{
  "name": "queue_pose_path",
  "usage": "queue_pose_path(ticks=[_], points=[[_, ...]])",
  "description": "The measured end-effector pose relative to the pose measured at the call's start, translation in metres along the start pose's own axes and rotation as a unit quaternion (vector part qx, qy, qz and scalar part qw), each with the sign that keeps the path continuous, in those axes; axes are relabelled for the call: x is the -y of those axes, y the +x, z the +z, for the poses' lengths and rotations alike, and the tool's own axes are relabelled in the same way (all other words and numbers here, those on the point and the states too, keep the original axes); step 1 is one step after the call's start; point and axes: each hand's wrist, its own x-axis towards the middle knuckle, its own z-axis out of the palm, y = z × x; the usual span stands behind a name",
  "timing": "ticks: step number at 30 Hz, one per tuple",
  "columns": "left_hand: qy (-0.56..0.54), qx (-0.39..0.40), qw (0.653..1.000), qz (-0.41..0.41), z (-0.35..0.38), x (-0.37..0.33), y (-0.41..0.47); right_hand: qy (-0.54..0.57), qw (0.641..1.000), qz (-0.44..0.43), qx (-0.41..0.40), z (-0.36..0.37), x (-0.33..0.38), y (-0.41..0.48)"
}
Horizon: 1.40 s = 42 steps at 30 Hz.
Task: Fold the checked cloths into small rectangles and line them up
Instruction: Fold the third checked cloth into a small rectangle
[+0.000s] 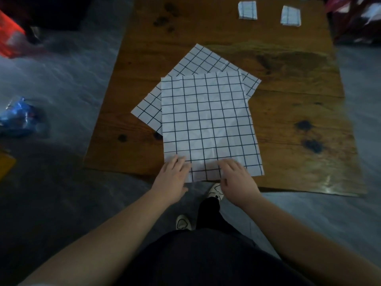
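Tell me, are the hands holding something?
Both hands, left and right, rest on the top cloth at its near edge. A real grip cannot be told.

Both hands (204, 176) seemingly on checked cloth (208, 120)

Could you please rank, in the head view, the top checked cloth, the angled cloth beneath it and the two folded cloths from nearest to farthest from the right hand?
From the right hand:
1. top checked cloth, under its fingers.
2. angled cloth, beneath, mid-table.
3. Left folded cloth and right folded cloth, far edge; too close to call.
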Motion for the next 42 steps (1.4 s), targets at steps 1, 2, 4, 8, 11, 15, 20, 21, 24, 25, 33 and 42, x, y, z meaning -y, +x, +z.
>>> queue_pose_path(ticks=[1,2,4,8,11,15,20,21,24,25,33,42], points=[[0.008,0.004,1.0,0.001,0.002,0.001,0.0,-0.017,1.0,0.013,-0.004,-0.001,-0.012,0.0],[0.013,0.008,1.0,0.001,0.004,0.002,0.001,-0.031,0.999,0.028,0.001,-0.001,-0.024,0.0],[0.022,-0.002,1.0,0.0,0.01,0.005,0.0,-0.062,0.997,0.046,0.031,-0.002,-0.045,-0.002],[0.017,-0.058,0.998,0.009,0.018,0.012,-0.003,-0.107,0.993,0.028,0.03,0.0,-0.057,-0.015],[-0.002,-0.075,0.997,0.013,0.018,0.019,-0.008,-0.113,0.993,0.034,0.005,0.007,-0.052,-0.027],[-0.053,-0.075,0.996,0.016,0.013,0.026,-0.018,-0.092,0.994,0.048,-0.02,0.016,-0.048,-0.035],[-0.096,-0.067,0.993,0.008,-0.003,0.03,-0.032,-0.089,0.993,0.073,-0.017,0.008,-0.04,-0.042],[-0.104,-0.061,0.993,0.001,-0.006,0.031,-0.035,-0.089,0.993,0.077,-0.021,0.005,-0.038,-0.044],[-0.142,-0.04,0.989,-0.016,-0.016,0.037,-0.048,-0.071,0.992,0.086,-0.055,-0.007,-0.034,-0.056],[-0.152,-0.037,0.988,-0.018,-0.021,0.038,-0.053,-0.066,0.992,0.087,-0.07,-0.012,-0.032,-0.061],[-0.172,-0.078,0.982,-0.012,-0.087,0.038,-0.053,-0.039,0.981,0.088,-0.169,-0.065,-0.023,-0.065],[-0.199,-0.156,0.967,-0.03,-0.165,0.038,0.032,-0.024,0.973,0.046,-0.225,-0.136,-0.043,0.036]])
